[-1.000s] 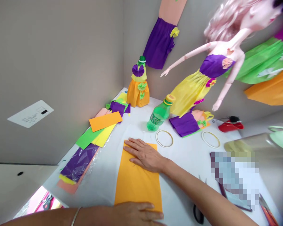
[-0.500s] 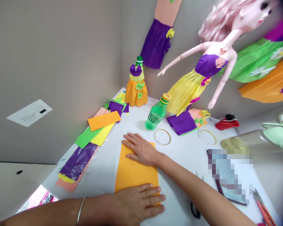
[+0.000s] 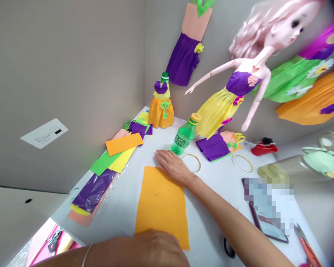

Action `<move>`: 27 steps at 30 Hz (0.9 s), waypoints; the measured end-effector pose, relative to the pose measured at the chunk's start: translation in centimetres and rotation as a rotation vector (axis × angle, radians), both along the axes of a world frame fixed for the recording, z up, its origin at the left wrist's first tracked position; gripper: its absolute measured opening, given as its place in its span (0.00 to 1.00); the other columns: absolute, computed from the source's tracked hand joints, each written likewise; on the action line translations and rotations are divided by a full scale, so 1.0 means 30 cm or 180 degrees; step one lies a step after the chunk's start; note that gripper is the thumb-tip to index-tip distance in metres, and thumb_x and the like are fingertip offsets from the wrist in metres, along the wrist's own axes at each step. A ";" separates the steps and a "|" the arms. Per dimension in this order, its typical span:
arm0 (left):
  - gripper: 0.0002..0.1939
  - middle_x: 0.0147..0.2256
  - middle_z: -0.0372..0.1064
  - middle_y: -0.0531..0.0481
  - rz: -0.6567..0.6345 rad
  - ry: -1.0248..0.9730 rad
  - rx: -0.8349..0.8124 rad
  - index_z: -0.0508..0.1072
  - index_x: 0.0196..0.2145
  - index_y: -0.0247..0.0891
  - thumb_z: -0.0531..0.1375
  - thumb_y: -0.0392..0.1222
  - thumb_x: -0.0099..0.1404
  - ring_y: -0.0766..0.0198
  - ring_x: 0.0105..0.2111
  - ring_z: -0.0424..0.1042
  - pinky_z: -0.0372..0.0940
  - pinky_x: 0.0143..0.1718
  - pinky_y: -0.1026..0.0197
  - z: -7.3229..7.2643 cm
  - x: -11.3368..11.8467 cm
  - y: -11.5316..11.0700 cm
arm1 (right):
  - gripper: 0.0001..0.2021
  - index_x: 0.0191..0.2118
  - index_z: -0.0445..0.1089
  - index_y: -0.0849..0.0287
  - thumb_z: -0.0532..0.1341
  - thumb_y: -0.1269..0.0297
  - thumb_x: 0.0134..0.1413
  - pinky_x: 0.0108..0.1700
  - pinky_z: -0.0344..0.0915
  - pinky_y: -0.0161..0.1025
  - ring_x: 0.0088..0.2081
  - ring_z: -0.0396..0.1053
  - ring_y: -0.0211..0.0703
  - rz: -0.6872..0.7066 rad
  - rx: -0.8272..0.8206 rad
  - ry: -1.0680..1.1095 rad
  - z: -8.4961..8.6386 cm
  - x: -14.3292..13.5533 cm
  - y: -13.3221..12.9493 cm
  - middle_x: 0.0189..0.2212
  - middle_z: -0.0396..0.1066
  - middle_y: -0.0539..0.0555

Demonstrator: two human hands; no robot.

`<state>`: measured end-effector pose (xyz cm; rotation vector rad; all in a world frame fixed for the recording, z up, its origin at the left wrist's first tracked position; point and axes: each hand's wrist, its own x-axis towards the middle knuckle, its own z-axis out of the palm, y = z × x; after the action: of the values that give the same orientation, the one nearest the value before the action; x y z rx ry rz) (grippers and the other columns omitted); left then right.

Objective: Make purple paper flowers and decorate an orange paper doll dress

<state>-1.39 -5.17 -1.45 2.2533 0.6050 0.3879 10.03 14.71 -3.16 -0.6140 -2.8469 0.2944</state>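
An orange sheet of paper [image 3: 161,204] lies flat on the white tabletop. My right hand [image 3: 174,167] rests at its upper right corner, fingers stretched out towards the green bottle [image 3: 183,139] with a yellow cap. At the lower end of the sheet is my left hand [image 3: 153,247], with a bangle on the wrist. Its knuckles point up, and the fingers are hidden below the hand and the picture's edge.
Coloured paper pieces [image 3: 114,155] lie along the left side. A doll [image 3: 247,74] in a paper dress and a dressed bottle [image 3: 161,107] stand behind. To the right are bangles [image 3: 191,163], a tablet-like device [image 3: 272,226], scissors [image 3: 308,244] and a jar [image 3: 284,167].
My left hand has drawn back towards me, from lying flat with fingers stretched to knuckles raised. My right hand has slid right, uncovering more of the orange sheet.
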 end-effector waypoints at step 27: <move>0.01 0.31 0.66 0.55 0.3090 0.0225 -0.0709 0.61 0.31 0.41 0.53 0.38 0.60 0.63 0.32 0.67 0.58 0.32 0.64 0.107 -0.332 0.272 | 0.06 0.38 0.69 0.57 0.56 0.65 0.64 0.35 0.64 0.33 0.34 0.71 0.39 -0.0949 -0.1139 0.0633 0.110 0.016 -0.079 0.33 0.74 0.49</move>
<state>-11.36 2.99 1.76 1.6304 1.6785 0.6593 10.51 12.34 0.12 -1.0013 -2.4834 0.7720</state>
